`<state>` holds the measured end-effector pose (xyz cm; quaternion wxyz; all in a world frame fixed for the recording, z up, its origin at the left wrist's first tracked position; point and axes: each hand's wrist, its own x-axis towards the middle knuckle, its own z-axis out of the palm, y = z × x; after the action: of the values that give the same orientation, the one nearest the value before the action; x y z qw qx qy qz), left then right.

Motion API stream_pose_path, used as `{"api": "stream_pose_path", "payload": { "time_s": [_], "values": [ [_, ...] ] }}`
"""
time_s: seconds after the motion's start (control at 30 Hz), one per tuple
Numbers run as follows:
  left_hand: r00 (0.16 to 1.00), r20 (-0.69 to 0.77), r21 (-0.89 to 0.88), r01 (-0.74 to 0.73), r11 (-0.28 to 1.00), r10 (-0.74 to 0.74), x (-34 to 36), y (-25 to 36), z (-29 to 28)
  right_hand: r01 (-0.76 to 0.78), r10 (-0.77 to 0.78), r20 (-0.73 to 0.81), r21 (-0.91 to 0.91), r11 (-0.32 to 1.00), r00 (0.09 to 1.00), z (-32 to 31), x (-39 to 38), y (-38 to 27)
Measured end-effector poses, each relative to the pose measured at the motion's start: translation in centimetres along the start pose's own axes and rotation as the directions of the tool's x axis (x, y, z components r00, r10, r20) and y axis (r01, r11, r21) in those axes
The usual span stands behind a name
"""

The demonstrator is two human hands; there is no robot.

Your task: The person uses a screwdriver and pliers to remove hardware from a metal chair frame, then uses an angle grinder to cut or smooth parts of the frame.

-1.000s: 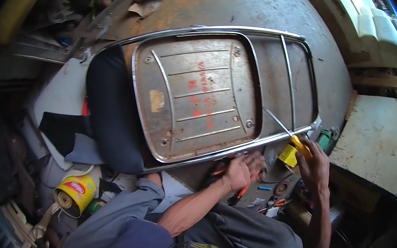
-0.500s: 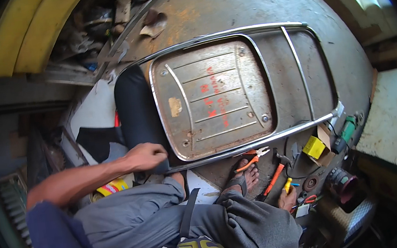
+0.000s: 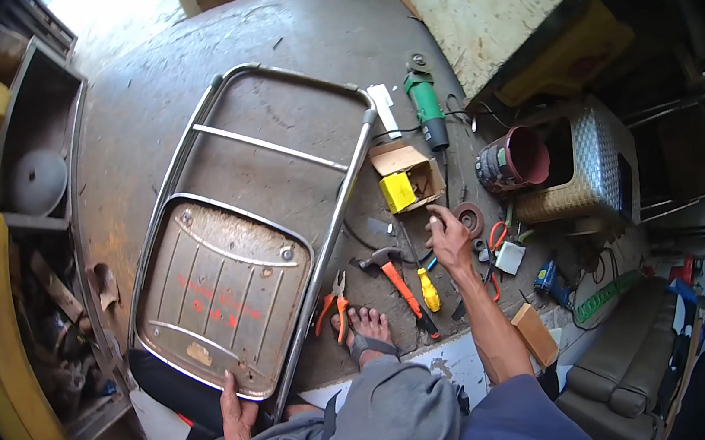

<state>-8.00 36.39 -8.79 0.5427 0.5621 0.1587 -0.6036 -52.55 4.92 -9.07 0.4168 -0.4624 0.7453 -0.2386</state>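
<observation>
A folding chair with a chrome tube frame [image 3: 268, 154] lies on the floor, its bare metal seat pan [image 3: 231, 295] rusty and marked in red. My left hand [image 3: 236, 414] grips the near edge of the pan, thumb up on its face and the other fingers partly hidden. A black padded backrest [image 3: 163, 389] lies beside it. Holding nothing, my right hand [image 3: 450, 239] reaches out with fingers apart, just below an opened cardboard box [image 3: 402, 160] with a yellow box [image 3: 397, 191] at its front. Near it lie a yellow screwdriver [image 3: 428, 290], a hammer [image 3: 399, 287] and orange-handled pliers [image 3: 334, 305].
A green angle grinder [image 3: 424, 103] lies beyond the cardboard box. To the right are an abrasive disc [image 3: 467, 219], a paint-stained bucket [image 3: 515, 158] on a patterned metal stool [image 3: 593, 158], and a blue drill [image 3: 552, 280]. Yellow foam pieces [image 3: 4, 329] stand at the left.
My view has swung right. My right hand has left the yellow screwdriver on the floor and moved toward the cardboard box. My left hand has shifted from the black backrest to the seat pan's edge.
</observation>
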Motion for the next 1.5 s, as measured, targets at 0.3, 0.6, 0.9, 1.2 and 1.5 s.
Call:
{"api": "stream_pose_path", "payload": {
  "time_s": [0.3, 0.6, 0.9, 1.2, 1.5],
  "values": [
    [0.999, -0.017, 0.092, -0.028, 0.995, 0.029, 0.9, 0.1, -4.1, -0.069, -0.013, -0.169, -0.471, 0.88, 0.986, 4.6, 7.4, -0.4],
    [0.993, -0.104, 0.079, -0.047, 0.996, 0.055, 0.6, 0.0, -1.8, -0.075, -0.03, -0.249, -0.403, 0.912, 0.968, 5.1, 7.9, 0.6],
    [0.929, -0.226, 0.068, -0.284, 0.956, 0.292, 0.1, -0.2, -1.0, 0.083, -0.051, -0.291, 0.098, 0.992, 0.955, 3.5, 1.6, 0.7],
    [0.966, -0.103, 0.023, -0.236, 0.971, 0.238, 1.4, 4.4, 3.1, -0.275, 0.02, 0.382, 0.628, 0.728, 0.924, 7.8, -12.7, -0.9],
    [0.955, 0.02, 0.829, 0.149, -0.539, 0.294, -3.9, 9.0, 11.8, -0.024, -0.293, 0.438, 0.587, 0.809, 0.85, 8.6, -14.3, -6.7]
  ]
}}
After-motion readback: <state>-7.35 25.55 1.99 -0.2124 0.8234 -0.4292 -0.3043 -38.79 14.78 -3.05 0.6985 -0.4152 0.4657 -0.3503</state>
